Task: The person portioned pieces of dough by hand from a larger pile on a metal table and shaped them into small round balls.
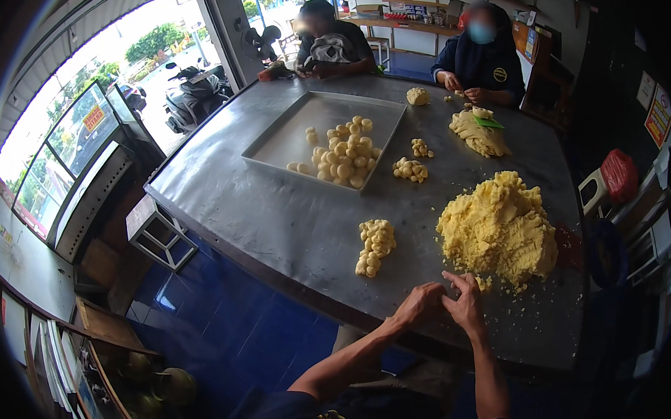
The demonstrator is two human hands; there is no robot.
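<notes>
My left hand (420,305) and my right hand (466,301) meet over the near edge of the metal-topped table (292,245). Their fingers curl in toward each other, and whatever lies between them is hidden. Just beyond my right hand rises a big crumbly yellow mound (497,229), with loose crumbs around its foot. To the left of it sits a cluster of small pale dough pieces (376,245). Farther off are two smaller clusters of dough pieces (410,169). A large shallow metal tray (272,137) holds many round dough balls (344,155).
At the far right a masked person (486,60) handles small dough bits beside a dough lump (418,96) and a larger dough mass (478,134) with a green scraper (489,120) on it. Another person (333,45) leans at the far edge. A white stool (157,232) stands left.
</notes>
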